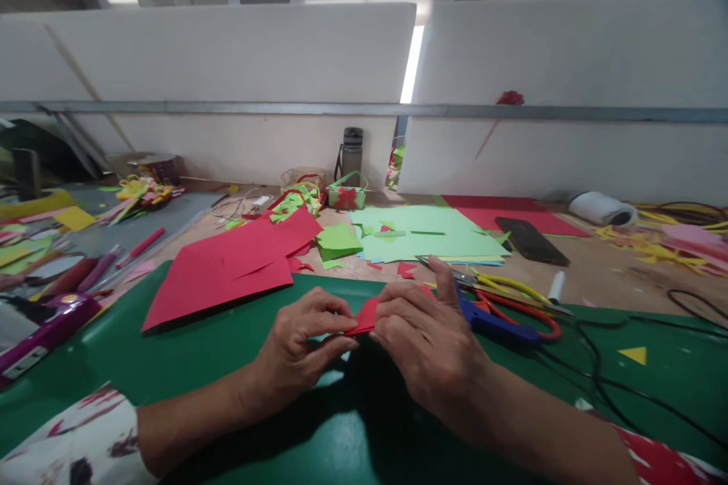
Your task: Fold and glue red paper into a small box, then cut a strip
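My left hand [301, 345] and my right hand [424, 341] meet over the green cutting mat [216, 364]. Both pinch a small red paper piece [367, 314] between them, its folded edge running between thumbs and fingers. The right index finger is raised a little. Most of the piece is hidden under my fingers. Just right of my right hand lie scissors [512, 303] with red and yellow handles and a blue tool [494, 326].
Red paper sheets [227, 265] lie left of centre, light green sheets [421, 235] behind. A black phone [528, 239], a white marker [556, 288], black cables [626, 386], a small green paper basket [346, 193], a grey bottle [353, 151], a purple glue gun [45, 330] and paper scraps lie about.
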The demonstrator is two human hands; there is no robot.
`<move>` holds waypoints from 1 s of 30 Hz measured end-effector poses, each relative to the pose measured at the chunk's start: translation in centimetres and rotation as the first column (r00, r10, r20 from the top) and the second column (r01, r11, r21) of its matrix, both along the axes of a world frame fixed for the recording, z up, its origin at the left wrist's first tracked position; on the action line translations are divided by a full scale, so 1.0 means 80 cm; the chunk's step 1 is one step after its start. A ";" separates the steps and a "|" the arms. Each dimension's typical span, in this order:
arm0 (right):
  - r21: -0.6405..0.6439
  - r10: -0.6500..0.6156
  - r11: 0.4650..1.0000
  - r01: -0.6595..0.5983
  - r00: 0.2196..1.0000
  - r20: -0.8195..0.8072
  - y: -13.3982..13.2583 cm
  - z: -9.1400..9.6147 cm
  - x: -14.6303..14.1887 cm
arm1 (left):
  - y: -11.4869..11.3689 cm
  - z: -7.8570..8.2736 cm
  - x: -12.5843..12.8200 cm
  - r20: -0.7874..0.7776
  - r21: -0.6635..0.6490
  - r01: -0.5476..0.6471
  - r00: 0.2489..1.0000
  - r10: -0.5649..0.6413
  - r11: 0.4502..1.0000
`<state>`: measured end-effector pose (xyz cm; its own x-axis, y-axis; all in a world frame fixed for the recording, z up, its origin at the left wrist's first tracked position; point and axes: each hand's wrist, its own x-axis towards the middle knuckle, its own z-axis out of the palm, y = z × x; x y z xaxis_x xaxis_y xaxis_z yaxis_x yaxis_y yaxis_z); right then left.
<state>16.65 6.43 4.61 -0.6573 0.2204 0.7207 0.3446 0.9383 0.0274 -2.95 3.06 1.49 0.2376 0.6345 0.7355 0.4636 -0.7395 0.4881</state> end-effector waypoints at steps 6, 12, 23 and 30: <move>0.010 0.016 1.000 -0.016 1.000 -0.013 -0.003 -0.002 -0.001 | -0.001 0.002 -0.001 -0.070 0.094 -0.009 0.997 0.016 0.996; -0.005 -0.005 1.000 0.005 1.000 -0.023 -0.003 -0.002 -0.002 | -0.001 0.001 0.000 -0.088 0.141 0.014 0.996 -0.001 0.990; 0.012 -0.068 0.998 0.068 0.997 0.033 -0.007 -0.003 -0.003 | 0.005 -0.004 -0.001 -0.219 0.249 0.030 0.975 0.026 0.968; 0.173 -0.098 0.981 0.086 0.993 0.062 -0.009 0.005 -0.003 | 0.007 -0.004 0.003 -0.214 0.322 -0.051 0.969 0.125 0.945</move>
<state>16.37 5.74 5.00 -0.6899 0.1601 0.7060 0.4206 0.8824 0.2109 -2.74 3.64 1.13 0.3763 0.4078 0.8319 0.6051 -0.7881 0.1126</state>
